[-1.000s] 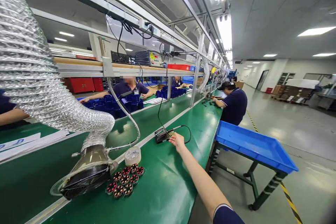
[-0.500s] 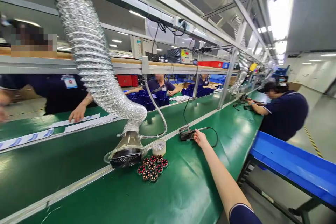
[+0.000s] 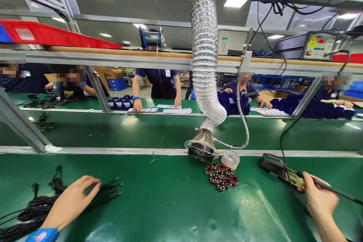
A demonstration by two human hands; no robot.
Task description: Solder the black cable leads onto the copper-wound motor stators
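My left hand (image 3: 74, 201), with a blue band at its wrist, hovers over a bundle of black cables (image 3: 36, 206). Its fingers are curved with a gap between thumb and forefinger, and I see nothing held. Stripped-looking cable ends point right, past the fingertips. At the right, my right hand (image 3: 320, 196) is closed around the dark handle of a soldering iron (image 3: 337, 190), its cord trailing right. The iron's front end is at a black and metal stand (image 3: 273, 166), its tip hidden. Between my hands sit several small round parts (image 3: 220, 177) with red or copper-coloured contacts.
A fume extractor hood (image 3: 202, 145) on a silver duct (image 3: 204, 41) hangs behind the round parts. Beside it stands a round whitish tub (image 3: 230, 159). A metal rail (image 3: 127, 151) divides the green bench (image 3: 159, 204). Co-workers handle labels and blue parts opposite.
My view has swung left, bringing my left hand and the cables into sight. My right hand, earlier at the stand, now grips the iron's handle there.
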